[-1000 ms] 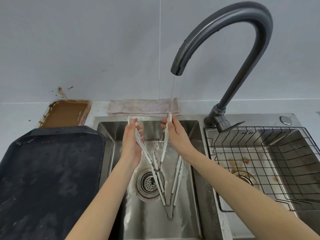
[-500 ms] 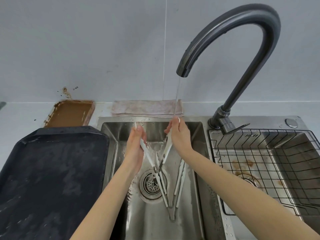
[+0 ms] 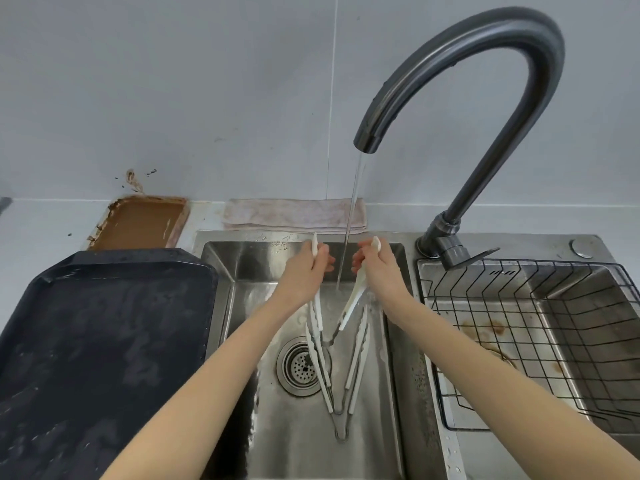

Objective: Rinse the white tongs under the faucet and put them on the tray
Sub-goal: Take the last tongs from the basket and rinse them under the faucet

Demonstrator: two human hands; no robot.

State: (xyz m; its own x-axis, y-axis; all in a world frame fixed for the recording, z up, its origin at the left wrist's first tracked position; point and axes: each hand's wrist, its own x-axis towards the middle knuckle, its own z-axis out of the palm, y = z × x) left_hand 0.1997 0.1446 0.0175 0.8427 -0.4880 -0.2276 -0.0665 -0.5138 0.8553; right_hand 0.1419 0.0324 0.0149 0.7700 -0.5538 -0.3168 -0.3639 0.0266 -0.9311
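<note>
I hold a pair of white tongs spread wide over the left sink basin. My left hand grips one arm near its tip, and my right hand grips the other arm. A thin stream of water falls from the dark curved faucet between my two hands. A second pair of white tongs lies in a V on the basin floor beside the drain. The black tray sits on the counter to the left of the sink.
A black wire rack fills the right basin. A folded pinkish cloth lies behind the sink against the wall. A brown patch marks the counter behind the tray.
My hands have drawn apart, spreading the tongs' arms wider. The water stream now falls between the hands instead of onto the arm in my right hand.
</note>
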